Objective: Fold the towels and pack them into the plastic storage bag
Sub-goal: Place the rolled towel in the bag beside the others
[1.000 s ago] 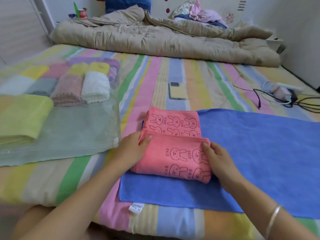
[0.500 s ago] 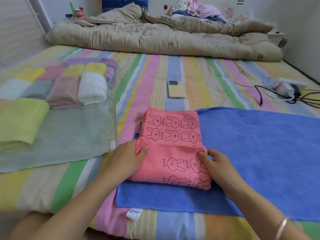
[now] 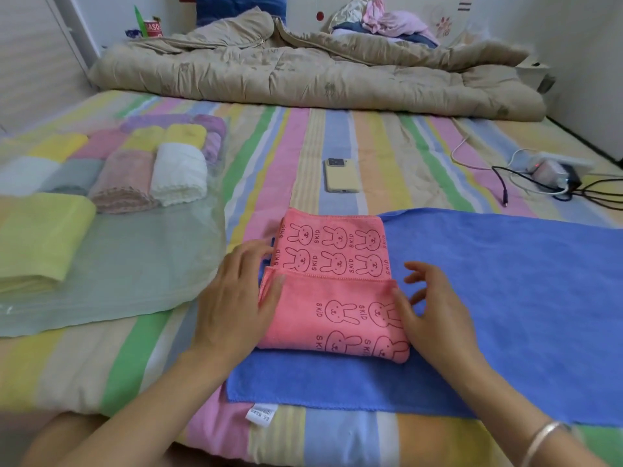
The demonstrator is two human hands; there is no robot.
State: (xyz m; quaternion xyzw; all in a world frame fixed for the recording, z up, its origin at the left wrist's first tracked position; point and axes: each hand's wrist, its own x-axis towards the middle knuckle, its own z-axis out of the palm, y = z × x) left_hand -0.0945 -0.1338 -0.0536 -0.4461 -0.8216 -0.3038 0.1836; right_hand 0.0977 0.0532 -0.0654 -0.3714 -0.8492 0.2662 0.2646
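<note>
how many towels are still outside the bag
2: the pink bunny towel, part-folded between both hands, and the blue towel spread flat beneath it. None seems hidden.

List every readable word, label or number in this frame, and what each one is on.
"SKID": printed repeatedly beside the bunnies on the pink towel.
"ASO": partial white lettering on the red can; the rest is cut off.
White tag on the blue towel: print too small to read.
</note>
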